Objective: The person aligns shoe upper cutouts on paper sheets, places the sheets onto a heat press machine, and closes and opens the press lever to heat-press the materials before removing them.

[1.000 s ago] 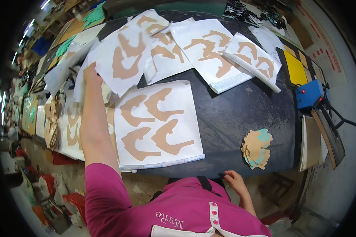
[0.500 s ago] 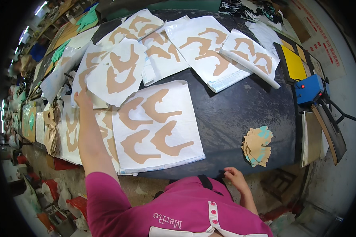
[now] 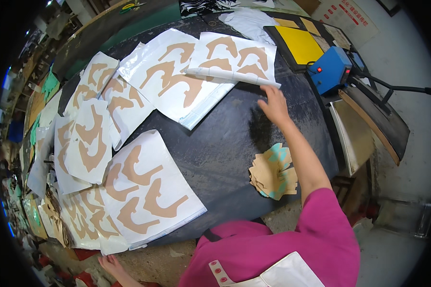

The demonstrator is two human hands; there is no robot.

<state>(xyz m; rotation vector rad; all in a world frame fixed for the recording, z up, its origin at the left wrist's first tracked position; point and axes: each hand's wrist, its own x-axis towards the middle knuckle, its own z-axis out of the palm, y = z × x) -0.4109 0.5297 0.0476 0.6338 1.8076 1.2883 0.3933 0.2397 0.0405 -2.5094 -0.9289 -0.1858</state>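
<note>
- At the lower edge, one left hand; its grip I cannot tell.
- On the table, one near sheet with four tan shapes.
- Beside, one tan stack; overlapping pieces cannot be counted.
- Farther, one empty right hand, fingers loose, just beside the far sheet, whose folded edge partly hides shapes.

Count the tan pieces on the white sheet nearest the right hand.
4: upper left piece, upper right, lower left, lower right; the folded edge partly covers the lower two, perhaps hiding more.
</note>
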